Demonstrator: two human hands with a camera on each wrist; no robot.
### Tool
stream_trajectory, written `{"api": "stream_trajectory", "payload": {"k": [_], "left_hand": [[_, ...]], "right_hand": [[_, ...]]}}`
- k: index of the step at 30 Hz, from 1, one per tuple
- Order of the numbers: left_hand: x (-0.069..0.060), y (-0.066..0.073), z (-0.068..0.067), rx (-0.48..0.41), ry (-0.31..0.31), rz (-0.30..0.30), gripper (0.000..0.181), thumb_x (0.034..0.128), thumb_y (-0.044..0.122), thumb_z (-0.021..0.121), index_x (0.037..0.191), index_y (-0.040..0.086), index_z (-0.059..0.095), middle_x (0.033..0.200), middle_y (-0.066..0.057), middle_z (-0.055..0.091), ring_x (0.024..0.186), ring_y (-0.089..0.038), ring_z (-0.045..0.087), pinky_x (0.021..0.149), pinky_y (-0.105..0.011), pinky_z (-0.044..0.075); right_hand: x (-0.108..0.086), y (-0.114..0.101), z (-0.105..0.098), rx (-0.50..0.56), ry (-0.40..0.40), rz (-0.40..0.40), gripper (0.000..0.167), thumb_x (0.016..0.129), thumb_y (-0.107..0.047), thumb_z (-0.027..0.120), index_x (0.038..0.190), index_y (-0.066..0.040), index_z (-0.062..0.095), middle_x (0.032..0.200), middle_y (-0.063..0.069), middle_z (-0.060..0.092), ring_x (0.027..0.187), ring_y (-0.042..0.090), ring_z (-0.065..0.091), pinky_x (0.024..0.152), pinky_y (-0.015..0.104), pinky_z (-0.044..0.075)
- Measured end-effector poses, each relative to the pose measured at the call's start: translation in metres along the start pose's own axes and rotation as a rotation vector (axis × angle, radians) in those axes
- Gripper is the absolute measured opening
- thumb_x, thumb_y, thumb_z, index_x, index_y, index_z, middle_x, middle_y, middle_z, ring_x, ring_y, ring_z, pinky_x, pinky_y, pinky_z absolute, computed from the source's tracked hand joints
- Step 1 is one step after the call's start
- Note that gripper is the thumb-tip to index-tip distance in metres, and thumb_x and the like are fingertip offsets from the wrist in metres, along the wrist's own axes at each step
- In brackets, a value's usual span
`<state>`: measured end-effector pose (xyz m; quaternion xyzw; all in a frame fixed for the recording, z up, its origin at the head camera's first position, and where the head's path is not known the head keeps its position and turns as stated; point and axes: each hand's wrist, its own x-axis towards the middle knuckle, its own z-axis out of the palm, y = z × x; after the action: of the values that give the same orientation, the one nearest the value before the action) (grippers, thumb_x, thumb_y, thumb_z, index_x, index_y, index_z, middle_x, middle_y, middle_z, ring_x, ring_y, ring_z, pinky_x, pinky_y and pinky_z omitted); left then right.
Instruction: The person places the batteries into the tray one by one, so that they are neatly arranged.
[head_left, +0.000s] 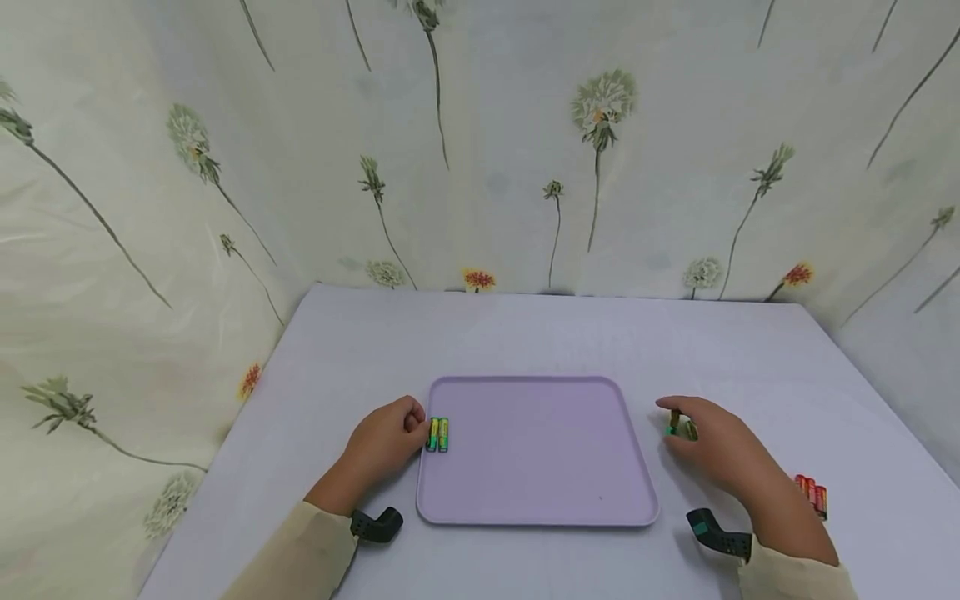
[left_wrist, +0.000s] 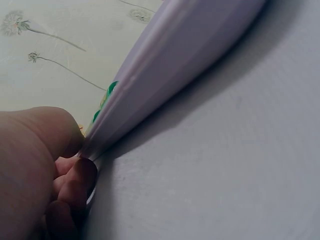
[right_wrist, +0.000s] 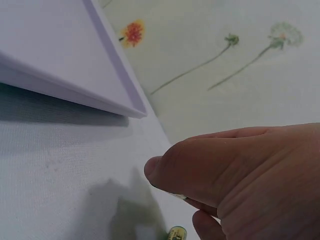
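My left hand is at the left edge of a lilac tray. In the left wrist view, its thumb and curled fingers pinch the tray's rim. Two green-and-yellow batteries lie side by side inside that edge. Right of the tray, my right hand hovers over more green-and-gold batteries, its thumb and forefinger apart around them. The hand partly hides these batteries. One battery's end shows below the thumb in the right wrist view.
Several red batteries lie on the white table, beside my right forearm, which partly covers them. A wrist-camera mount sticks out from each wrist. Flower-patterned cloth hangs behind the table and along its left side.
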<state>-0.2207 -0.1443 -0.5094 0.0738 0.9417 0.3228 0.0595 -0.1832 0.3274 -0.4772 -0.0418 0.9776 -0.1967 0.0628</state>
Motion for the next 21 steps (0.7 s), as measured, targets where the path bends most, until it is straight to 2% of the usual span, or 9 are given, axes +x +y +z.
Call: {"api": "stream_trajectory", "payload": {"k": [11,16,21], "left_hand": [[-0.001,0.0,0.002,-0.006,-0.003,-0.006,0.011,0.1005,0.028,0.066,0.095,0.019,0.061,0.079,0.005,0.058,0.074,-0.014,0.054,0.068,-0.032,0.042],[0.0,0.0,0.002,-0.002,0.002,0.0,0.011,0.1002,0.029,0.066,0.095,0.019,0.061,0.079,0.006,0.059,0.074,-0.014,0.054,0.068,-0.032,0.042],[0.0,0.0,0.002,0.003,0.01,0.011,0.011,0.1003,0.028,0.066,0.095,0.02,0.061,0.078,0.006,0.058,0.073,-0.014,0.054,0.068,-0.032,0.042]], "right_hand": [[-0.003,-0.009,0.0,0.023,0.05,-0.01,0.058,0.095,-0.022,0.076,0.147,-0.005,0.055,0.148,0.027,0.055,0.137,0.052,0.047,0.107,0.07,0.039],[-0.002,-0.011,-0.004,0.025,0.074,-0.015,0.058,0.096,-0.022,0.075,0.147,-0.006,0.055,0.147,0.027,0.055,0.131,0.051,0.053,0.102,0.07,0.043],[0.002,-0.013,-0.006,0.033,0.08,-0.027,0.058,0.097,-0.022,0.074,0.149,-0.007,0.054,0.147,0.025,0.056,0.131,0.05,0.053,0.102,0.069,0.044]]}}
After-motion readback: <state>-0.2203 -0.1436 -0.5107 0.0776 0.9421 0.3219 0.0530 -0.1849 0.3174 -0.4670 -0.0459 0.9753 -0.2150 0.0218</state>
